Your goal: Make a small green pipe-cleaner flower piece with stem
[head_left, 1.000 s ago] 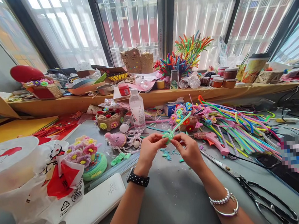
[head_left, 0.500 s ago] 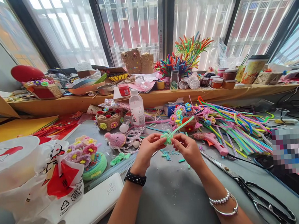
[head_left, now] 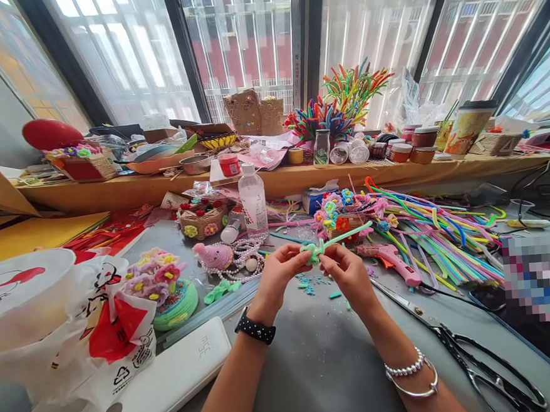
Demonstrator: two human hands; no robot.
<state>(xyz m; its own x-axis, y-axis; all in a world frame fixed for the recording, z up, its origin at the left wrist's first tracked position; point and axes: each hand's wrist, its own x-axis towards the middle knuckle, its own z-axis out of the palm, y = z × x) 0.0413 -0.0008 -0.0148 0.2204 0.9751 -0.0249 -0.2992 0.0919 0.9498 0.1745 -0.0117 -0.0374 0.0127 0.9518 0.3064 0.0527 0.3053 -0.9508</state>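
Note:
Between both hands, above the grey table, is a light green pipe cleaner [head_left: 314,253] bent into small loops, its straight end pointing up and to the right. My left hand [head_left: 282,271] pinches the looped part from the left. From the right, my right hand [head_left: 348,273] grips it just beneath the straight end with closed fingertips. Under the hands lie small blue-green fuzz scraps [head_left: 306,285]. A pink glue gun [head_left: 392,264] rests right of my right hand, and large black-handled scissors [head_left: 458,344] lie near my right forearm.
Many coloured pipe cleaners [head_left: 447,244] spread at the right. A clear bottle [head_left: 253,201], a pink yarn figure [head_left: 214,256] and bead strings stand beyond my left hand. At left are a white power bank [head_left: 174,376], a plastic bag [head_left: 93,369] and a yarn flower pot [head_left: 173,304].
The straight end of the pipe cleaner has swung lower and to the right, and the looped part has turned. My left wrist has shifted slightly right.

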